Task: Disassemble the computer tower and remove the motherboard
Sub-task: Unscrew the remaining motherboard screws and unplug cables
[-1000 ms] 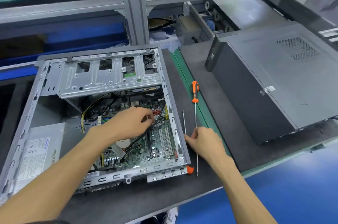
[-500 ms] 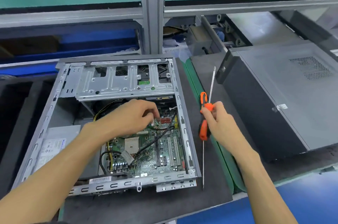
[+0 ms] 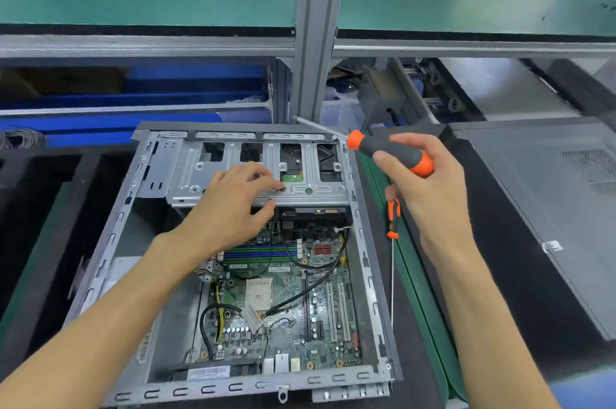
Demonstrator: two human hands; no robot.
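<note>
- The motherboard (image 3: 283, 302) lies at six o'clock, still seated in the floor of the open computer case (image 3: 366, 275), with black cables across it.
- A second, thinner screwdriver (image 3: 392, 242) lies on the table (image 3: 410, 358) at three o'clock of the case, untouched.
- The left hand (image 3: 233, 208) has moved off the board and cables and now rests on the metal drive cage (image 3: 260, 175) at twelve o'clock, fingers curled at its front edge; whether it grips, I cannot tell.
- The right hand (image 3: 430, 188) has lifted the big screwdriver (image 3: 390, 151) off the table; its fingers wrap the handle, shaft pointing to ten o'clock over the case corner.
- My guess: the cage screws come next, since the cage overhangs the board's far end.
- A closed tower (image 3: 533, 208) stands at two o'clock.
</note>
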